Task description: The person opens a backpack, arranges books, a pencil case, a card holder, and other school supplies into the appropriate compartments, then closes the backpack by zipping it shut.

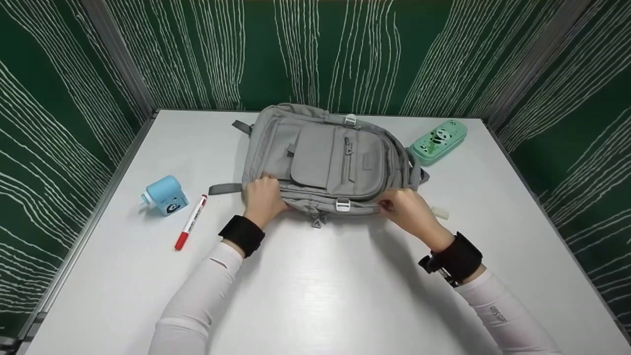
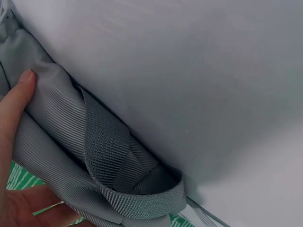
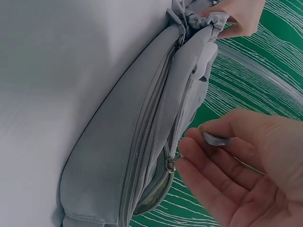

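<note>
A grey backpack point(image 1: 315, 155) lies on its back, front pockets up. At its near left corner my left hand point(image 1: 264, 197) grips the side fabric, thumb point(image 2: 26, 87) on one face and fingers behind it in the left wrist view. A loop of webbing strap point(image 2: 109, 142) hangs beside that grip. My right hand point(image 1: 410, 213) is at the near right edge of the bag. In the right wrist view its thumb and forefinger pinch a grey zipper pull point(image 3: 217, 140), close to the metal slider point(image 3: 171, 165) on the bag's side zipper.
To the left, a light blue panda bottle point(image 1: 167, 195) lies on the white table point(image 1: 305, 296), beside a red-and-white marker point(image 1: 191, 223). A green panda pencil case point(image 1: 440, 142) sits behind the bag's right end. A small cream-coloured block point(image 1: 440, 213) lies beyond my right hand.
</note>
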`<state>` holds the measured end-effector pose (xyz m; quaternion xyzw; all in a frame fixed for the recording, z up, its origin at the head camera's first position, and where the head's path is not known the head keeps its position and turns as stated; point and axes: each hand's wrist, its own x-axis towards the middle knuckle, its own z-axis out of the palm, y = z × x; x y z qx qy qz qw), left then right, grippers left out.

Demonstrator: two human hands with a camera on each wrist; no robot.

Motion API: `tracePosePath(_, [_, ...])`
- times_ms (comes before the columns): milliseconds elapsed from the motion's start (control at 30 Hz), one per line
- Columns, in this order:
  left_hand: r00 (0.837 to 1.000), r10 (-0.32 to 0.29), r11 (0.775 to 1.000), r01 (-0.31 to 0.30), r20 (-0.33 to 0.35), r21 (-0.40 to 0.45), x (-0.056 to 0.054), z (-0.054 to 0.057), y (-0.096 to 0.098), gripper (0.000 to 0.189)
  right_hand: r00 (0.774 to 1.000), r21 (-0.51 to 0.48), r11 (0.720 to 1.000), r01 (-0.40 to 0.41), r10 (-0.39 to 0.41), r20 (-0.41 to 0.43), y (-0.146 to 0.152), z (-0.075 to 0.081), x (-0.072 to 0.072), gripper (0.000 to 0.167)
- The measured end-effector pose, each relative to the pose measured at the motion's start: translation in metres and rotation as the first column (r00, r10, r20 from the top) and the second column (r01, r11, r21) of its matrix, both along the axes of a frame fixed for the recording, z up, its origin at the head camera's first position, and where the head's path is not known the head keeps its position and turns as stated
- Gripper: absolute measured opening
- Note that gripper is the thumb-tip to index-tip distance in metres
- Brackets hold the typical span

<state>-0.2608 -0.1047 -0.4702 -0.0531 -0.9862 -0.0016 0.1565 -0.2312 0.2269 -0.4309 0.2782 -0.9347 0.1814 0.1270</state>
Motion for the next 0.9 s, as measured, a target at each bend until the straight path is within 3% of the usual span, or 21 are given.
tracePosePath(267, [1.0,0.017,0.999,-0.017,-0.021,-0.029,0.002,0.001,0.001,0.076,0.998,0.06,0.997,-0.044,0.041,0.043,-0.002,-0.001,-0.001,0.026])
tracePosePath(433, [1.0,0.021,0.999,-0.022,-0.023,-0.047,0.003,-0.001,0.003,0.068,0.998,0.051,0.997,-0.049,0.047,0.035,-0.01,0.0,-0.001,0.017])
tracePosePath(600, [0.999,0.037,0.997,-0.038,-0.013,-0.063,0.004,-0.002,0.004,0.074,0.997,0.041,0.997,-0.063,0.061,0.052,-0.016,0.0,-0.003,0.009])
tracePosePath(900, [0.995,-0.002,0.996,-0.007,-0.104,-0.092,0.005,-0.007,0.005,0.072,0.986,-0.031,0.992,-0.121,0.124,0.113,-0.035,0.004,-0.009,0.011])
